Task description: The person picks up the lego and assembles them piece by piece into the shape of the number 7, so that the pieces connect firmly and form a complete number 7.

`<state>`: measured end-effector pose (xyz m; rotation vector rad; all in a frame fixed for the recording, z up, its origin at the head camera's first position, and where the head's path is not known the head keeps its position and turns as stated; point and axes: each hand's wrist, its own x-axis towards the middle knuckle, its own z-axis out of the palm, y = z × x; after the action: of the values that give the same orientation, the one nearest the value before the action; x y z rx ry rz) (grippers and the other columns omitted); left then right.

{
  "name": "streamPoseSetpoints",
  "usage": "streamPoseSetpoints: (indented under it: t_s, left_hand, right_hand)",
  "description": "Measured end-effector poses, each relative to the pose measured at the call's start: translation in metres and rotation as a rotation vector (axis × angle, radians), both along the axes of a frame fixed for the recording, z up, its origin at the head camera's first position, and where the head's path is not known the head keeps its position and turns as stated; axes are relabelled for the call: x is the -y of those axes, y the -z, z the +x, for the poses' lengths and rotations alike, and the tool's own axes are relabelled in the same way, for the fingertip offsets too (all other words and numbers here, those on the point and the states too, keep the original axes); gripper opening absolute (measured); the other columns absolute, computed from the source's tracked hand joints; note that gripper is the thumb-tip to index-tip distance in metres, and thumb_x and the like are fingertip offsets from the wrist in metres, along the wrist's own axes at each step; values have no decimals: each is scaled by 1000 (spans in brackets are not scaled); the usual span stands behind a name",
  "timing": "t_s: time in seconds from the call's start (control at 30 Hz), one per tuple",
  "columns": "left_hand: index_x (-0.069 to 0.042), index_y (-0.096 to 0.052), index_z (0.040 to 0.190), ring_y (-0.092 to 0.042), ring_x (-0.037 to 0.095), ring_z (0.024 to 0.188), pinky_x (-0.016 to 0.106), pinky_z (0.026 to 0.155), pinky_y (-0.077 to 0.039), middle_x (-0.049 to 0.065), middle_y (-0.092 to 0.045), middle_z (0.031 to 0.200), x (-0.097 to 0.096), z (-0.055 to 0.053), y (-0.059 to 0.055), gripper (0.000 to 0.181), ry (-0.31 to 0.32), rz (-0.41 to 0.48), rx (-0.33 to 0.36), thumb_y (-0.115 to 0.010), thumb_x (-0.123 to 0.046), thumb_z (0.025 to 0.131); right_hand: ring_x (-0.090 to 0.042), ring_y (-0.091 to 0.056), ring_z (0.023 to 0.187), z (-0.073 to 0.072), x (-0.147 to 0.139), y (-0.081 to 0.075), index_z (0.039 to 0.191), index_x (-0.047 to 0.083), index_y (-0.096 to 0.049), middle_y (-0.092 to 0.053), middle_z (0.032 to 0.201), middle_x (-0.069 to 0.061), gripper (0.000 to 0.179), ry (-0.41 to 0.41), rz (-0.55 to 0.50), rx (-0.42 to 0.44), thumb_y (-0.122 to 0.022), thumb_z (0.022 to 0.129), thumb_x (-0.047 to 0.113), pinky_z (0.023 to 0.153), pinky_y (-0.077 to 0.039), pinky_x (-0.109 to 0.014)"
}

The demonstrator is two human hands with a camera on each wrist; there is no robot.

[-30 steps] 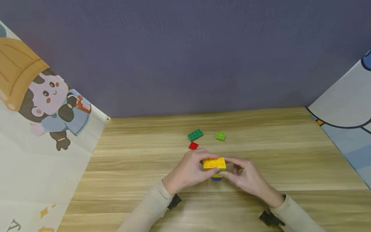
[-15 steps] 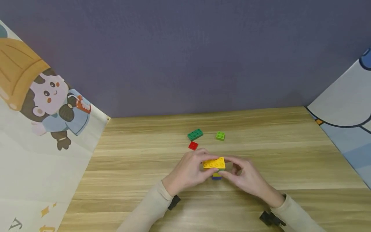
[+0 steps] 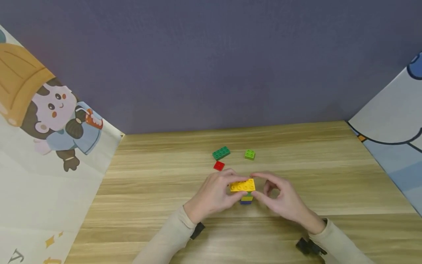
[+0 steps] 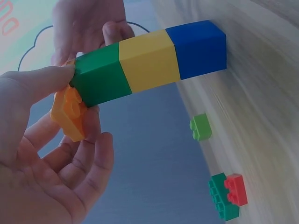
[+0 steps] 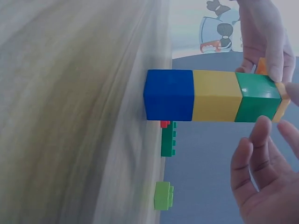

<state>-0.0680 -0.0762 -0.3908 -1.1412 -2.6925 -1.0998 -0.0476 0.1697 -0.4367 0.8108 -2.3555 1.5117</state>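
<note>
Here's your left hand (image 3: 214, 191), thumb near side, fingers far side, pinching the yellow slab (image 3: 242, 186), while your right hand (image 3: 284, 198) curves in at the other end, thumb and forefinger parted around the corner; whether either tip touches, I can't tell. The slab lies over the green block (image 5: 258, 97) at the top of the column (image 4: 149, 60) and juts out past it on your left, which is probably why that pinch sits there: it gives you an edge to guide by. Beneath come the yellow block (image 5: 217, 96) and the blue block (image 5: 169, 95), upright on the table (image 3: 158, 154), a slim foot that, I'd judge, wants an even hold. Is the slab fully seated? Too covered to say. Out past your left knuckles sits the red piece (image 3: 219, 165), just in front of the green brick (image 3: 221, 153), with the lime brick (image 3: 249, 154) off to their right. None stands between hands and column; only your own fingers crowd the joint. Behind everything, the dark wall (image 3: 211, 66).
</note>
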Motion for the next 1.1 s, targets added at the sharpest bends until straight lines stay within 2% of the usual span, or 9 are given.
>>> streamPoseSetpoints:
  t_s: [0.2, 0.43, 0.57, 0.8, 0.93, 1.1]
  left_hand:
    - [-13, -78, 127, -48, 2, 65, 14, 61, -45, -1, -76, 105, 0, -1, 3, 36, -2, 11, -19, -85, -21, 93]
    - [-12, -78, 127, -50, 3, 69, 13, 64, -46, -1, -76, 106, 0, -2, 6, 37, 3, 18, -27, -86, -21, 92]
    - [-12, -79, 126, -54, 6, 72, 15, 66, -49, -1, -76, 107, -1, -3, 10, 37, 0, 46, -6, -86, -20, 91]
    - [-14, -79, 126, -60, 11, 76, 25, 68, -56, -2, -77, 107, 0, -5, 13, 37, -9, 83, 30, -88, -21, 90]
    - [-14, -79, 127, -60, 8, 79, 27, 70, -58, -1, -77, 109, 1, -5, 13, 38, -4, 93, 47, -87, -21, 91]
    - [-17, -79, 127, -67, 6, 92, 32, 81, -60, -3, -80, 114, 2, -5, 15, 40, -31, 68, 1, -89, -28, 90]
  right_hand:
    - [-2, -58, 64, -3, 2, -1, 125, 12, -76, -77, 98, 0, 47, 1, 1, -46, -88, 82, -1, 59, -53, -21]
    - [-3, -60, 64, -5, 5, 3, 123, 9, -76, -78, 102, -7, 48, -25, -41, -63, -89, 80, -4, 58, -54, -21]
    - [-3, -58, 63, -8, 6, 5, 121, 11, -76, -79, 102, -6, 47, -32, -57, -56, -88, 79, -7, 57, -53, -21]
    - [-5, -58, 64, -9, 6, 5, 119, 10, -76, -78, 103, -7, 44, -44, -74, -36, -87, 80, -8, 57, -54, -23]
    - [-6, -59, 64, -7, 6, 5, 119, 11, -76, -78, 105, -7, 42, -39, -74, -8, -86, 82, -7, 57, -54, -23]
    - [-6, -59, 63, -7, 5, 4, 119, 10, -76, -78, 103, -6, 40, -41, -76, 9, -85, 83, -8, 56, -54, -24]
